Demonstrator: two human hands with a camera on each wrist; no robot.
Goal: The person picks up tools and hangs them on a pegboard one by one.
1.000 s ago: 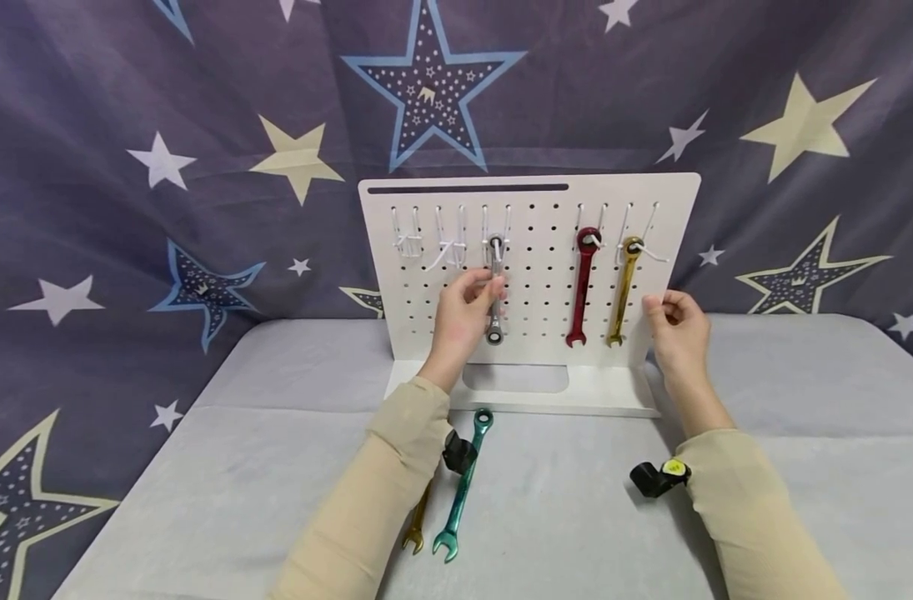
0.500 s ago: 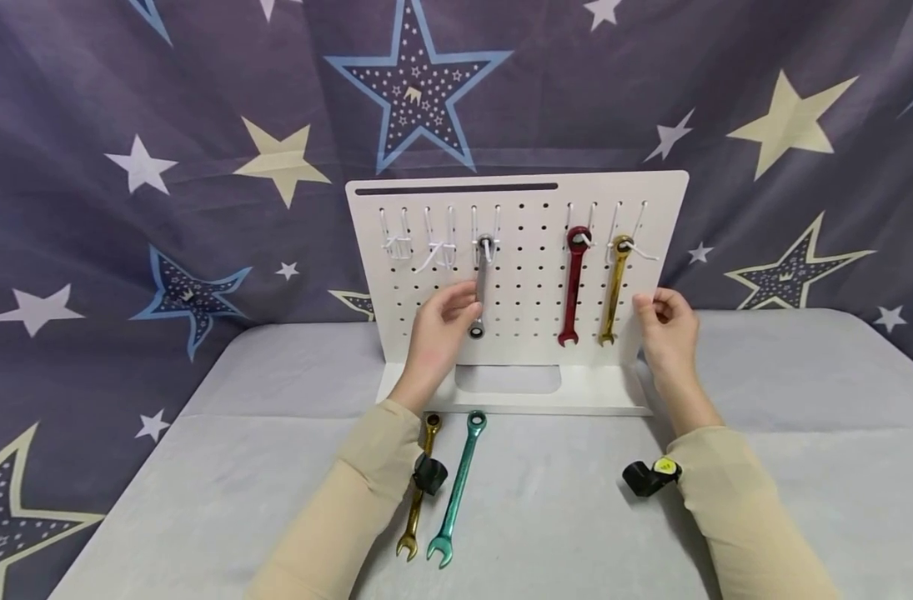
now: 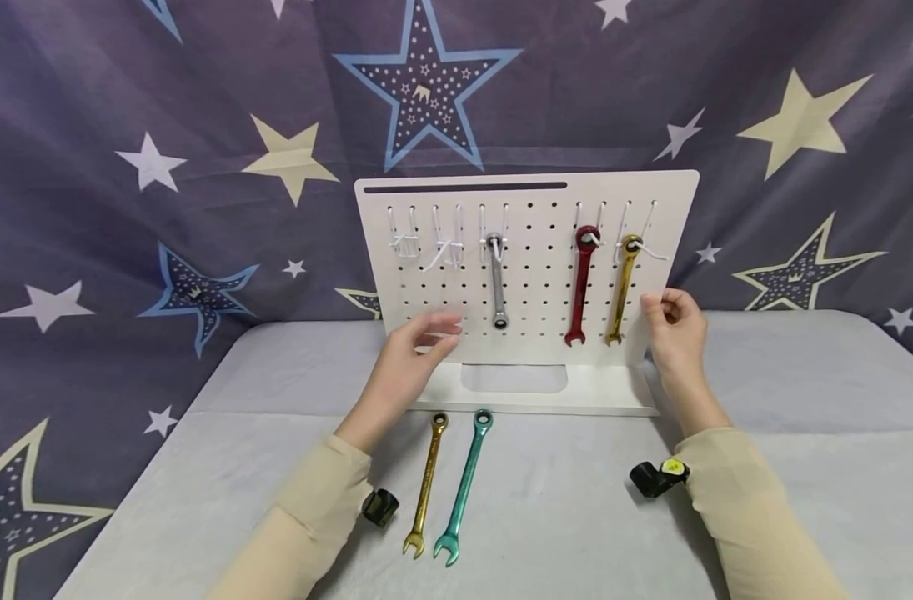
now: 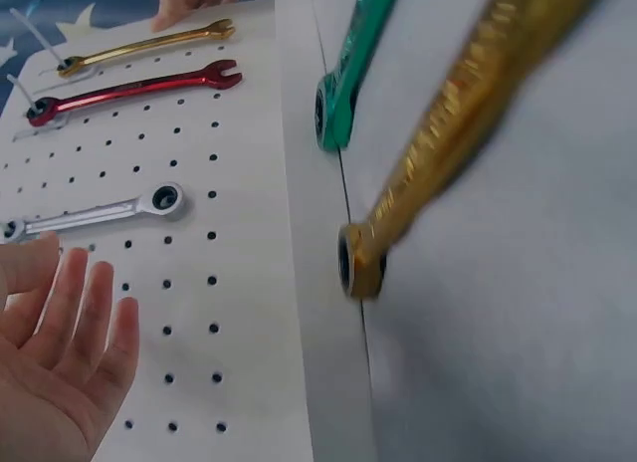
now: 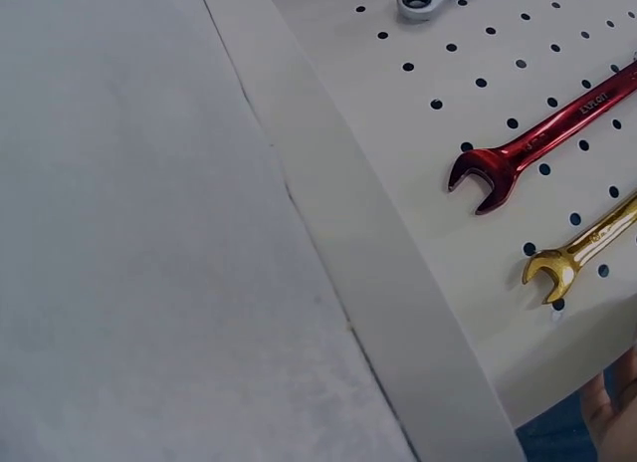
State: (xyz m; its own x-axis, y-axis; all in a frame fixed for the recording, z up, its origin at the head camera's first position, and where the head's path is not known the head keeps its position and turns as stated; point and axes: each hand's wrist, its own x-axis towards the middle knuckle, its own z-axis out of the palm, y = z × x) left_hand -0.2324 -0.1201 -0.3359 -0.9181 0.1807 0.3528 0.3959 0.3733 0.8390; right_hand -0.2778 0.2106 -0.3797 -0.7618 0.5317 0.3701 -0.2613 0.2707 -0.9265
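Note:
A silver wrench (image 3: 497,283) hangs from a hook on the white pegboard (image 3: 539,333). Just left of it, apart from the wrench, my left hand (image 3: 407,358) is held with loosely bent fingers and nothing in them. My right hand (image 3: 679,337) grips the pegboard's right edge, thumb on the front face; its other fingers are partly hidden. Nearby hang a red wrench (image 3: 580,283) and a gold wrench (image 3: 623,292), open ends down. On the table in front of the board lie a second gold wrench (image 3: 426,483) and a green wrench (image 3: 464,487).
Two white hooks, a left hook (image 3: 405,242) and a hook beside it (image 3: 447,250), bear no wrench. The pegboard's base (image 3: 606,400) rests on a grey cloth-covered table (image 3: 561,500). Behind hangs a dark curtain (image 3: 576,100) with stars.
My left hand has let go of the silver wrench and drawn back left and down. The wrench stays hanging on its hook. My right hand keeps its place at the board's edge.

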